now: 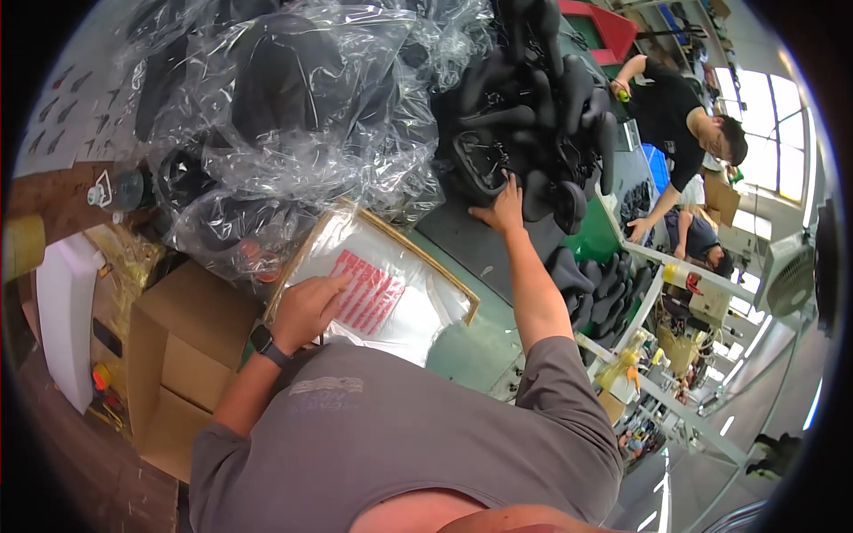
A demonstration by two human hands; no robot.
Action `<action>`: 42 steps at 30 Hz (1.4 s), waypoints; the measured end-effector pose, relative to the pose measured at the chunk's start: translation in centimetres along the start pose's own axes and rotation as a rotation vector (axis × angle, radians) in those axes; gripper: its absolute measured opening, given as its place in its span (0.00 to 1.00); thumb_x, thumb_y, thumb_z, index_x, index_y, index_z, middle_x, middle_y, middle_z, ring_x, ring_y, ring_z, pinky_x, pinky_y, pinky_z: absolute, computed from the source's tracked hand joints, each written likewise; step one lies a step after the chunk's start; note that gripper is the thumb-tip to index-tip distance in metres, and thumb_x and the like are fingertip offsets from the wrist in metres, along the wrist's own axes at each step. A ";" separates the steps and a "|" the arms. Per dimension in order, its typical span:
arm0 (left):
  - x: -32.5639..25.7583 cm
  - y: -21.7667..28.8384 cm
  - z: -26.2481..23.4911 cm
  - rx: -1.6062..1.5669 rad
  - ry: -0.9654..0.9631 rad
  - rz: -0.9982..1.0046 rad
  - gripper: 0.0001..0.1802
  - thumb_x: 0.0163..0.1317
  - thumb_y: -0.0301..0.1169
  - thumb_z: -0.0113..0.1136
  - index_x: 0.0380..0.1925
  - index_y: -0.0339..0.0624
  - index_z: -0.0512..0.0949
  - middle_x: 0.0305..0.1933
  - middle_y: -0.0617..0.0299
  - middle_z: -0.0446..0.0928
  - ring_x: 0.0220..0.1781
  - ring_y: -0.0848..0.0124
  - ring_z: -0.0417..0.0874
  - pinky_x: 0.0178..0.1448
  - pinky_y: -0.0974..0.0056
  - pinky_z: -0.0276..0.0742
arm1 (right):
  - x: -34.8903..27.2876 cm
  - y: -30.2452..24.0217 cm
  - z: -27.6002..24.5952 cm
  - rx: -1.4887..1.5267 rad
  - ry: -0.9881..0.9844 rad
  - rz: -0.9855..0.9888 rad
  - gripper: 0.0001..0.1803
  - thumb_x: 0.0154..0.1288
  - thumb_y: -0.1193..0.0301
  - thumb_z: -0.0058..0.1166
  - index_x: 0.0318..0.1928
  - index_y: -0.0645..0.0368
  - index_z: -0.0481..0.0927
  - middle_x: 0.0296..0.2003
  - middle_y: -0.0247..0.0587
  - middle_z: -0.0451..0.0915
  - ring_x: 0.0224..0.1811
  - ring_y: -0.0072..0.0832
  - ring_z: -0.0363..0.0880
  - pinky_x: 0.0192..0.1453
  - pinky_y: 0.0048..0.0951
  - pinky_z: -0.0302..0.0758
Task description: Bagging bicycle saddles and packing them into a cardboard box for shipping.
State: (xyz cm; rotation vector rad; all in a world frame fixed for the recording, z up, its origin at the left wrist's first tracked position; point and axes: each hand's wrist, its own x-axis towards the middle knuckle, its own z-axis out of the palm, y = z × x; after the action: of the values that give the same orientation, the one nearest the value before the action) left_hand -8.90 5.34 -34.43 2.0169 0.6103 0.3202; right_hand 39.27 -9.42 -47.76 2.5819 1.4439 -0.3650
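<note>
Black bicycle saddles lie heaped at the upper middle. My right hand reaches to the near edge of this heap, thumb and fingers apart, with its fingertips touching a saddle that shows its underside. My left hand lies on a stack of clear plastic bags with red print, its fingers stretched out rather flat. The bags sit in a shallow cardboard tray in front of me. On my left wrist is a dark watch.
Plastic-wrapped saddles pile up at the upper left. An open cardboard box stands at my left, near a water bottle. More saddles lie beyond my right arm. A co-worker in black and another person are at the right.
</note>
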 end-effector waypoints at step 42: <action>-7.7 0.1 28.3 0.069 0.067 -0.082 0.16 0.78 0.36 0.51 0.43 0.38 0.85 0.40 0.50 0.87 0.43 0.54 0.88 0.49 0.53 0.81 | -57.6 -12.3 12.3 2.230 0.137 0.705 0.18 0.72 0.72 0.65 0.54 0.59 0.71 0.37 0.43 0.83 0.30 0.32 0.84 0.35 0.34 0.87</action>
State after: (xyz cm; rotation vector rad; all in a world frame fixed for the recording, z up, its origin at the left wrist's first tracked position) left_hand -2.33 -19.66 -48.19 2.0471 0.7527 0.3226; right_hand -1.93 -53.06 -43.23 3.7262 -1.0524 -2.7408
